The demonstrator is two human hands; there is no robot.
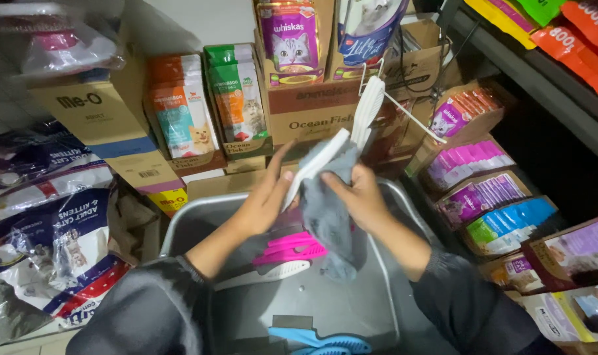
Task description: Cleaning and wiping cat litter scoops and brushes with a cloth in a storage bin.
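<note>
My left hand holds a white plastic scoop by its flat end, tilted up to the right over a grey plastic tub. My right hand grips a grey cloth pressed against the scoop; the cloth hangs down into the tub. A second white slotted scoop sticks up just behind. Inside the tub lie pink scoops, a white scoop and blue scoops at the near edge.
Cardboard boxes of pet food pouches stand behind the tub. Large pet food bags lie at the left. Trays of purple, green and blue pouches fill the right side under a dark shelf.
</note>
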